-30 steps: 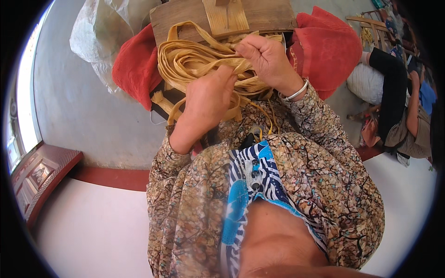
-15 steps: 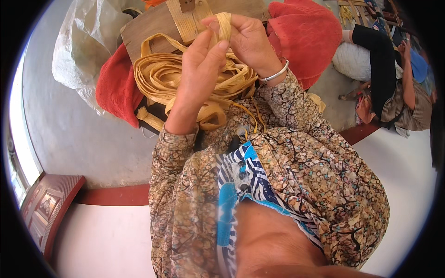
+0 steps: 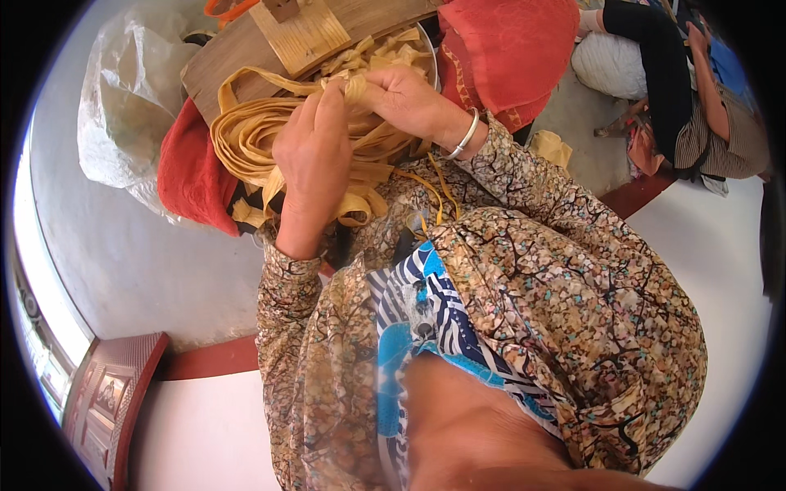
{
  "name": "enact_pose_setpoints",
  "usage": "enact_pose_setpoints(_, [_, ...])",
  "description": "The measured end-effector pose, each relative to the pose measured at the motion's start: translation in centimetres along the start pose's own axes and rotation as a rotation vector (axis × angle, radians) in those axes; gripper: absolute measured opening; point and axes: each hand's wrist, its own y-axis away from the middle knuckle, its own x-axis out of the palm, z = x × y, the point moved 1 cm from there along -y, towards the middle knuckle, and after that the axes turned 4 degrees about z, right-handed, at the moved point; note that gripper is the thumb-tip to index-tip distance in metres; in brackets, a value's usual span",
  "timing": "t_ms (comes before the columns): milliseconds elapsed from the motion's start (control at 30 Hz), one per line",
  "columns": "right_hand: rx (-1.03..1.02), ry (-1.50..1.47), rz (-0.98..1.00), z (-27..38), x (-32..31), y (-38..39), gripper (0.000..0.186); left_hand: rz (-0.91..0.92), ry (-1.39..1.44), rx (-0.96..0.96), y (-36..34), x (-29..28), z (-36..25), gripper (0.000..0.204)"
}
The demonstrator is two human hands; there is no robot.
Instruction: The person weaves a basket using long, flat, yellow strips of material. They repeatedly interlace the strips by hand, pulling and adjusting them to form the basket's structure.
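Note:
A yellowish flat strip (image 3: 355, 90) is pinched between the fingertips of both my hands, which nearly meet above a loose coil (image 3: 239, 146) of the same strip. My left hand (image 3: 313, 151) is closed, its back turned up and hiding part of the coil. From the other side my right hand (image 3: 409, 102), below a silver bangle (image 3: 467, 135), grips the strip too. The coil rests near my lap, with loops (image 3: 364, 203) hanging beside my left wrist. My fingers partly hide how the strip is folded.
Beyond the coil lies a wooden board (image 3: 221, 69) with a lighter block (image 3: 303, 41). A container of short yellowish pieces (image 3: 401, 51) stands beside it. Red cloths (image 3: 512, 53) flank the work. A plastic bag (image 3: 123, 106) is at left; another person (image 3: 712, 106) sits at right.
Both hands have come down and slightly apart with the strip, now lower over the coil. The view has shifted, and the container of short pieces shows beyond my hands.

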Motion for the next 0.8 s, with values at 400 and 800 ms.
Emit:
enact_pose_setpoints(400, [-0.179, -0.049, -0.052, 0.7, -1.0, -2.0, 0.015, 0.029, 0.223, -0.111, -3.8, -1.6, -1.0, 0.035])
enact_pose_setpoints(800, [-0.608, 0.532, -0.268, 3.2, -0.7, -3.1, 0.009, 0.004, 1.323, -0.843, -4.3, 2.0, 1.9, 0.02])
